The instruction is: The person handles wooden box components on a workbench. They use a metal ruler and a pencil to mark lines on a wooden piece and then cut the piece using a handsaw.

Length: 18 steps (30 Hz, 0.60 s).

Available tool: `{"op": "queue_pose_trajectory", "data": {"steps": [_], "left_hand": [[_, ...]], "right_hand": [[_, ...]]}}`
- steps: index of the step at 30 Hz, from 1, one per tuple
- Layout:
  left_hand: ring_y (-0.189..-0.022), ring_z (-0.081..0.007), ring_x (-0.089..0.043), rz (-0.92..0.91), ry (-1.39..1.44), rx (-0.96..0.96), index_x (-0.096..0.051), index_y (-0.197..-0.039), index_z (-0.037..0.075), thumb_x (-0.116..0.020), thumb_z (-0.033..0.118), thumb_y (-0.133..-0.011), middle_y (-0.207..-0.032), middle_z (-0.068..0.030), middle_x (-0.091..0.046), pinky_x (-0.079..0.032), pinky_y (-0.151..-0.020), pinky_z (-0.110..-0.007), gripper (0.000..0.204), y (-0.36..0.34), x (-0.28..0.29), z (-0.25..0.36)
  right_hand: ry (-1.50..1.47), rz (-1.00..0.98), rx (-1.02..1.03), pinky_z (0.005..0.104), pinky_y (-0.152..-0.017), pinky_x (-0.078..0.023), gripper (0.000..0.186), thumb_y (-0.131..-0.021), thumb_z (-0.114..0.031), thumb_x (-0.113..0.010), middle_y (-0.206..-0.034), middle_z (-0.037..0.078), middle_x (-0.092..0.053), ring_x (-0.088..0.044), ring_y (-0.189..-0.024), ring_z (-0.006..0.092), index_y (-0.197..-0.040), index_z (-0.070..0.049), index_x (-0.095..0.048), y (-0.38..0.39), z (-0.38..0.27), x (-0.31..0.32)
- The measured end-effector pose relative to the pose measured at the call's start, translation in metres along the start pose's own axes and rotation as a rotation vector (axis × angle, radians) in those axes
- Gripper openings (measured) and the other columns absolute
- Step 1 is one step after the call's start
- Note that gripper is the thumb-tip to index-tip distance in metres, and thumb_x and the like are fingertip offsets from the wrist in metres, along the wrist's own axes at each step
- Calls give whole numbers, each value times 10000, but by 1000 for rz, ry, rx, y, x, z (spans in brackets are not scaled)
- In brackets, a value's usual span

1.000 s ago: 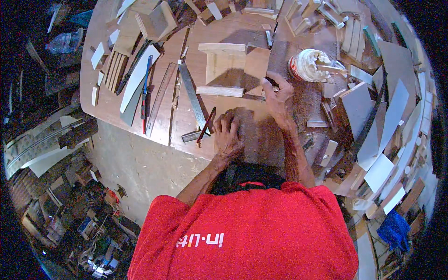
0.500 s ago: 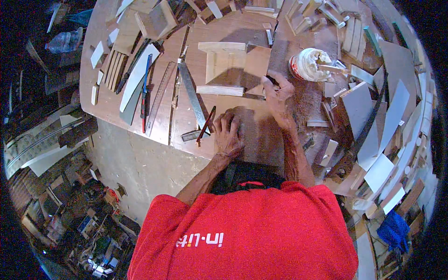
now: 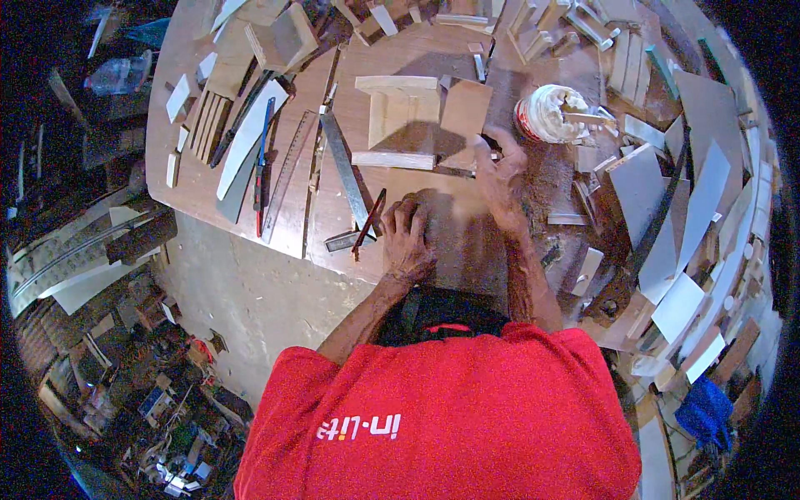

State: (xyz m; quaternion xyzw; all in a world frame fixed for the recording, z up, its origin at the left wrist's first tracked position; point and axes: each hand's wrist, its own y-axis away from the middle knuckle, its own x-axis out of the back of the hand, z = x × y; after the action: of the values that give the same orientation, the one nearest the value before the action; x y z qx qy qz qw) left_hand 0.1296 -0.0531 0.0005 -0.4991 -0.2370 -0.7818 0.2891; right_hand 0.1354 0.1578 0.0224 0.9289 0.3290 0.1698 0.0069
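My left hand (image 3: 407,242) lies open on a flat wooden board (image 3: 454,190) near the table edge, fingers apart. At the right of that board, my right hand (image 3: 502,177) has its fingers curled together; what lies between them, if anything, is too small to make out. Just beyond its fingertips is a thin brown panel (image 3: 467,107), beside a pale wooden tray-like piece (image 3: 404,117) with raised strips along its far and near sides. A red-handled pencil-like tool (image 3: 369,225) rests against a metal square (image 3: 343,171) left of my left hand.
An open tub of white paste (image 3: 546,117) with a stick stands beyond my right hand. A ruler (image 3: 288,173), a blue-and-red hacksaw blade (image 3: 264,167) and white strips lie at left. Offcuts (image 3: 637,192) crowd the right side; wooden frames (image 3: 283,37) sit at the far edge.
My right hand has drawn its fingers closer together and shifted slightly toward me. The thin panel has moved a little to the right, away from the tray-like piece. My left hand stays put.
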Motion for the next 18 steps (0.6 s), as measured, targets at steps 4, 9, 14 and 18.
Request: {"op": "queue_pose_trajectory", "data": {"steps": [4, 9, 14, 18], "left_hand": [[-1149, -424, -381, 18, 78, -27, -488, -1226, 115, -630, 324, -751, -1240, -207, -408, -283, -1016, -551, 538, -2, 12, 1], [-978, -346, -541, 446, 479, 31, -598, -985, 41, -529, 173, -890, -1031, -179, -539, -438, -856, -419, 176, -17, 67, 2], [-808, -338, -580, 377, 326, 116, -577, -951, -20, -505, 151, -898, -847, -202, -598, -459, -715, -408, 193, -112, 136, -27], [-673, -244, -600, 74, 691, 330, -582, -927, -33, -484, 196, -894, -797, -170, -607, -459, -658, -375, 251, -154, 102, -98]], "right_hand": [[-127, 130, -61, 289, -656, -483, 202, -844, -76, -576, -821, 78, -641, -590, -714, 154, -1028, 1, -614, 5, 11, -6], [-127, 234, -59, 307, -727, -448, 241, -877, -136, -533, -937, 97, -599, -546, -818, 157, -1064, 15, -550, 14, 20, -11], [-327, 170, -108, 451, -898, -373, 342, -881, -205, -484, -1095, 221, -543, -506, -1008, 341, -1141, 17, -482, 5, 38, -21], [-90, 21, -85, 446, -925, -360, 420, -886, -230, -474, -1106, 231, -531, -485, -1037, 367, -1207, 38, -432, -2, 59, -31]]}}
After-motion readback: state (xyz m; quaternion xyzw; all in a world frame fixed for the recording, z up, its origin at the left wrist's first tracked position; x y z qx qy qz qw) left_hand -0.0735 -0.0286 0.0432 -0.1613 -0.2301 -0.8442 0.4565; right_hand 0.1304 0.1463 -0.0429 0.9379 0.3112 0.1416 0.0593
